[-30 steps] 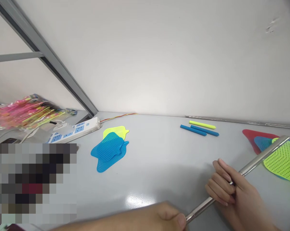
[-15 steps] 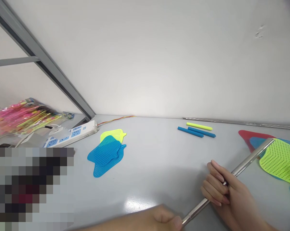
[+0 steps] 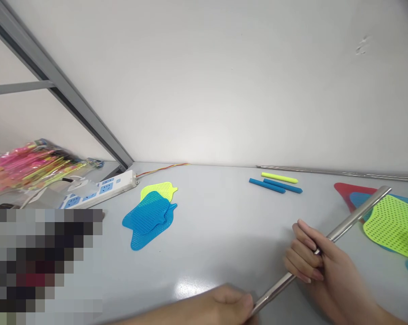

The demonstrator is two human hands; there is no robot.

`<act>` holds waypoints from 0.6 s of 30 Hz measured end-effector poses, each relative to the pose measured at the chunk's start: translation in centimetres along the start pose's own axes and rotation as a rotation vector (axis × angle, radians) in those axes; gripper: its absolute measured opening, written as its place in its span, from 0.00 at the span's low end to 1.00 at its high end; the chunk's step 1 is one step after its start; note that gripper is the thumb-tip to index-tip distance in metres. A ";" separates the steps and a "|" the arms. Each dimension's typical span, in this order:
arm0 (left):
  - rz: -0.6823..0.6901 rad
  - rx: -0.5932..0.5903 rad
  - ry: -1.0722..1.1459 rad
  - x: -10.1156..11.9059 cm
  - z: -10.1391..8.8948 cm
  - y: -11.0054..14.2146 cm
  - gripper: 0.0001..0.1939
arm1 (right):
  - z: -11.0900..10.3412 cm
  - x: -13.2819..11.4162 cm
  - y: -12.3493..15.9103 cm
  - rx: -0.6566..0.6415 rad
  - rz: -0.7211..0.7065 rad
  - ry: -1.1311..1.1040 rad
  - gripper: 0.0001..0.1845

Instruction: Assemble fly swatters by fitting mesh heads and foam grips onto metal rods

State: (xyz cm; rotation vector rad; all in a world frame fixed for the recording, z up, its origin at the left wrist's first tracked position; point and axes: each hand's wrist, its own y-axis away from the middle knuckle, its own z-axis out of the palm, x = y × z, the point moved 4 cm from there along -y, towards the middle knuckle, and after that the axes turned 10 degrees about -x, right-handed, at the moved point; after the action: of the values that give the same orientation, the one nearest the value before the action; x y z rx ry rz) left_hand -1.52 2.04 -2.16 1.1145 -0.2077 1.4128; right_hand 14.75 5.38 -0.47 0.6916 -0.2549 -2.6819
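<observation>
A shiny telescopic metal rod slants from the lower middle up to the right, held above the table. My right hand wraps its fingers round the rod's middle. Lower down, my left hand pinches the thinner end, which it partly hides. Beyond the rod's thick end lie fly swatter heads: a perforated yellow-green one over blue ones and a red one. Two blue swatter heads and a yellow-green one overlap at the left of the table.
Two blue sleeves and a yellow-green sleeve lie near the wall. Behind them thin metal rods run along the wall. A white power strip and bagged colourful items are at left, beside a pixelated area.
The rod's thick end has risen slightly and shifted a little right. Both hands keep their hold, with only small movement.
</observation>
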 end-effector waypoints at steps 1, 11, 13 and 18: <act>0.009 -0.007 -0.001 0.1 0.0 0.0 0.24 | 0.1 -0.1 0.0 0.000 -0.001 0.008 0.18; 0.064 0.003 -0.096 0.8 0.4 -0.1 0.25 | 1.0 -1.3 -0.1 0.048 -0.010 0.104 0.18; 0.055 0.036 -0.153 1.2 0.6 0.0 0.25 | 1.1 -1.5 -0.1 0.054 -0.010 0.117 0.18; 0.061 0.035 -0.228 1.5 0.8 0.4 0.25 | 1.2 -1.4 0.0 0.047 -0.016 0.103 0.18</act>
State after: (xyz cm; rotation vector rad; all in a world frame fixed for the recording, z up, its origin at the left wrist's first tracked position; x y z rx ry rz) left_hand -1.13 2.33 -0.48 1.3081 -0.3834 1.3454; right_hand 15.34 6.05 1.16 0.8467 -0.2872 -2.6528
